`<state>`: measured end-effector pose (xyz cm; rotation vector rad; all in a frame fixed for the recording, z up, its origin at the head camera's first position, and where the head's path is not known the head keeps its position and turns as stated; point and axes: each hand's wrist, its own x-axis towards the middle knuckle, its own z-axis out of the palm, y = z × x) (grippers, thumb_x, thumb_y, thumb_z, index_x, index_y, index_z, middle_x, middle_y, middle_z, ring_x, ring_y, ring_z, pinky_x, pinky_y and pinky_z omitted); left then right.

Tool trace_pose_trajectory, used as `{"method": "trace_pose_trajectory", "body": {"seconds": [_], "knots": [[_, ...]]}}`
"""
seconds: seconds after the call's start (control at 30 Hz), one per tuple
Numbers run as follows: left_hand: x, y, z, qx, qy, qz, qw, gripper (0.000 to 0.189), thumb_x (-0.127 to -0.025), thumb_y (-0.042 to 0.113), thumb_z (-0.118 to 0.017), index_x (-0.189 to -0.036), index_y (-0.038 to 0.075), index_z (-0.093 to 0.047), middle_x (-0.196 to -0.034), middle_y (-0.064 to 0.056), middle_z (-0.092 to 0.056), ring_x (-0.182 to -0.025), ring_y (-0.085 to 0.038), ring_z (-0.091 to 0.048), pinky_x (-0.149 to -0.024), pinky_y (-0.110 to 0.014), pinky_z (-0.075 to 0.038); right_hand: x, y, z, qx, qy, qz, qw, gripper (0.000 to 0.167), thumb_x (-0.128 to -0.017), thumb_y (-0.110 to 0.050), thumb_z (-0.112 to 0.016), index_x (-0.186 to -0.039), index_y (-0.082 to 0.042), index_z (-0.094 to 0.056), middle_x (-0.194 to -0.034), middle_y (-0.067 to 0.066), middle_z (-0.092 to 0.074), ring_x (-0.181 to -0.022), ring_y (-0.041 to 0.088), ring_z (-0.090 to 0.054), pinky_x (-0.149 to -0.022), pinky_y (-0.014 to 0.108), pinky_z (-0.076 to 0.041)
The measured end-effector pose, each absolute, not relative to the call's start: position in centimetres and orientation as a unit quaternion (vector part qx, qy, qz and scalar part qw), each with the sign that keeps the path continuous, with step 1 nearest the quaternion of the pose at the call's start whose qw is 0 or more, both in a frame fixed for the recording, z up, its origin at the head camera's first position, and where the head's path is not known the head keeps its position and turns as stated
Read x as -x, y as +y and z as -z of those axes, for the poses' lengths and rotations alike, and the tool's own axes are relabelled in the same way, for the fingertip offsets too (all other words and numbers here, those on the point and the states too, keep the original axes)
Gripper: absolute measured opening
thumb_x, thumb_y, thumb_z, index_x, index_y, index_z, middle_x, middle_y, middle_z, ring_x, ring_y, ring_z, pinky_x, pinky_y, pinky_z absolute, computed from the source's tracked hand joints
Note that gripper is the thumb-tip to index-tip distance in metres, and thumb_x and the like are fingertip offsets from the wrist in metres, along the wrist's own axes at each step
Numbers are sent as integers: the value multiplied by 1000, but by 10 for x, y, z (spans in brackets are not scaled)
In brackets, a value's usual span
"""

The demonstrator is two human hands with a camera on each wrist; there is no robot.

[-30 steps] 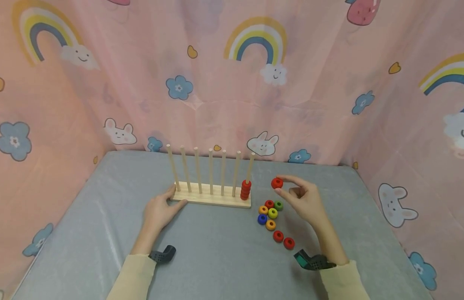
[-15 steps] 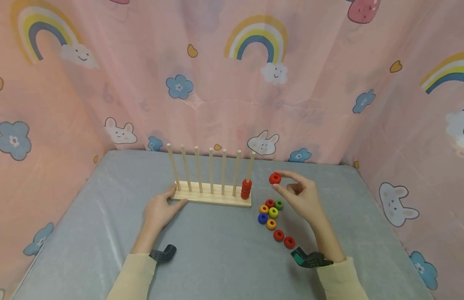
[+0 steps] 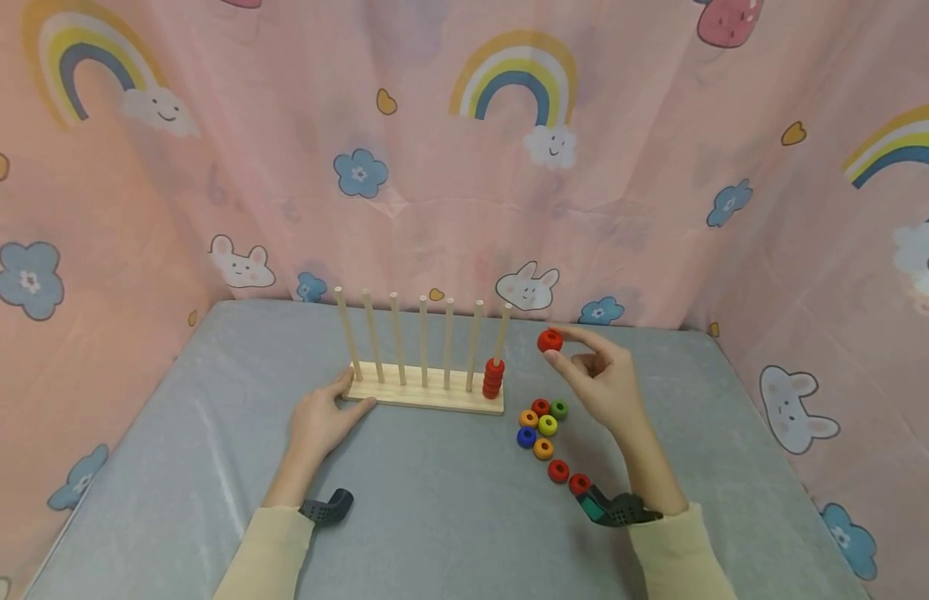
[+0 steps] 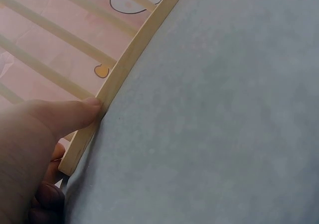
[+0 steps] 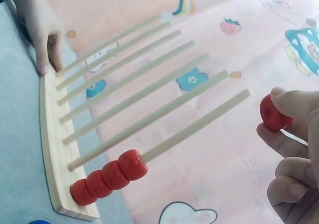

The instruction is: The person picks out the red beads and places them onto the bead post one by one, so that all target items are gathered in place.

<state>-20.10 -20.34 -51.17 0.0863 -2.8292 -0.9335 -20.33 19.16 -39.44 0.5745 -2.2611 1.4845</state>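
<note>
Head view is showing the right hand (image 3: 608,383) pinching a red bead (image 3: 550,342) near the wooden rack (image 3: 427,398), whose rightmost peg (image 3: 502,335) is holding four beads (image 3: 492,379); the left hand (image 3: 320,422) is gripping the rack's left end.

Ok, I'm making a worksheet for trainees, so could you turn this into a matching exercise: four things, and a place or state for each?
1. Left hand
2. Right hand
3. Blue bead
4. Rightmost peg

A. pinching a single red bead
B. threaded through four red beads
C. holding the wooden peg board
D. loose on the grey tabletop

Pairs: 1-C; 2-A; 3-D; 4-B
</note>
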Motion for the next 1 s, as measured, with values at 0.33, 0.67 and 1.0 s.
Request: {"method": "trace_pose_trajectory", "body": {"seconds": [0.33,0.67,1.0], "knots": [[200,-203,511,-28,-945,316,79,76,-93,47,-80,-153,7,-55,-153,-11,-56,-135,-45,-59,-92,-56,-57,206,186,386,-208,-798,-534,186,38,-94,3,-78,-130,-4,-74,-57,1,-35,-41,11,-29,-40,31,-25],[200,-203,510,-29,-947,311,79,77,-93,48,-80,-152,7,-55,-153,-12,-57,-132,-46,-61,-82,-52,-58,211,179,383,-205,-799,-536,180,35,-96,-2,-77,-130,-8,-75,-64,1,-42,-41,11,-30,-40,30,-26],[200,-202,509,-27,-945,315,82,76,-93,47,-81,-152,6,-56,-151,-14,-57,-130,-46,-62,-78,-51,-59,219,173,382,-196,-800,-538,179,39,-94,-2,-80,-132,-5,-73,-53,1,-34,-41,11,-28,-42,29,-24]]}}
